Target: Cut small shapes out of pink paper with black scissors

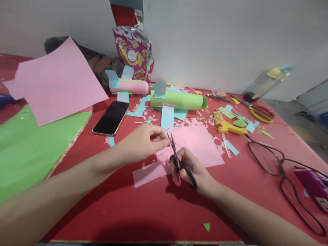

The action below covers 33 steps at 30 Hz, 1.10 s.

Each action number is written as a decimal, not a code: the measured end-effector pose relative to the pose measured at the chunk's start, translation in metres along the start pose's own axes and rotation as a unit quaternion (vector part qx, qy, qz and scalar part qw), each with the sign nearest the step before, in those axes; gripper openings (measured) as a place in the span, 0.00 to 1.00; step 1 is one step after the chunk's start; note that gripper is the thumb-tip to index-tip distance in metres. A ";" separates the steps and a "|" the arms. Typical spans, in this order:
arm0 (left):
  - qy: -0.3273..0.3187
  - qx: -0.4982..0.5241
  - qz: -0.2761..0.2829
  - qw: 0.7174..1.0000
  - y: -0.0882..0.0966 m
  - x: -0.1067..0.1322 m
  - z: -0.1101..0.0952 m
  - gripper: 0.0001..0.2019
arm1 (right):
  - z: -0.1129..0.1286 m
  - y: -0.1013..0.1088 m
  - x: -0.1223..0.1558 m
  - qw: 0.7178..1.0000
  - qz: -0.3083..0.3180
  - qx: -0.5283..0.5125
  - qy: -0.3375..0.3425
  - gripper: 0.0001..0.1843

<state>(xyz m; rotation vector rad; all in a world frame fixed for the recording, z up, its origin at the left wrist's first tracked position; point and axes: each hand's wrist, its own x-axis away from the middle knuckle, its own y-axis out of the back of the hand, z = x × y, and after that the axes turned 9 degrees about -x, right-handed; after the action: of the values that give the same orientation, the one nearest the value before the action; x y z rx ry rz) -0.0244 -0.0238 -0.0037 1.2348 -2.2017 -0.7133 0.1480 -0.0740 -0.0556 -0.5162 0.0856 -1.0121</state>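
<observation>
My right hand (197,171) is closed around the black handles of a pair of scissors (179,160), blades pointing up and away. My left hand (143,141) pinches a small piece of pink paper (167,142) right at the blades. Under both hands lies a larger pink paper sheet (197,143) with cut edges, on the red table (143,208). Behind it lie a green paper-covered bottle plane (179,99) and a pink one (128,86), both with light-blue wings.
A black phone (111,118) lies to the left. Pink (56,82) and green (30,143) sheets sit at far left. A yellow glue gun (227,125) with its black cable (279,167), red-yellow scissors (260,112), a snack bag (134,51) and paper scraps surround the work.
</observation>
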 end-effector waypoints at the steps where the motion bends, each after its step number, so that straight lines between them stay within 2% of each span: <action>1: -0.001 0.014 0.001 1.000 -0.002 0.000 0.000 0.09 | 0.000 0.000 0.000 1.000 0.003 0.002 0.006 0.24; 9: 0.018 0.103 0.028 0.994 -0.013 0.000 0.001 0.09 | -0.001 0.001 0.001 0.999 0.020 0.025 0.033 0.23; 15: 0.036 0.161 0.005 0.986 -0.018 -0.002 0.004 0.10 | -0.004 0.002 0.001 0.997 0.045 0.008 0.060 0.21; 20: 0.022 0.174 0.033 0.984 -0.019 -0.001 0.005 0.10 | -0.003 0.000 0.001 0.997 0.050 -0.002 0.053 0.21; 33: 0.031 0.198 0.030 0.979 -0.025 0.000 0.003 0.10 | 0.000 -0.003 0.003 0.998 0.023 0.031 0.047 0.21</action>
<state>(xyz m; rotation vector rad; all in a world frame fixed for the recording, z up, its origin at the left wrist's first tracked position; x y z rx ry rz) -0.0107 -0.0342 -0.0221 1.3455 -2.3914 -0.2098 0.1475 -0.0777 -0.0539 -0.4082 0.1492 -0.9917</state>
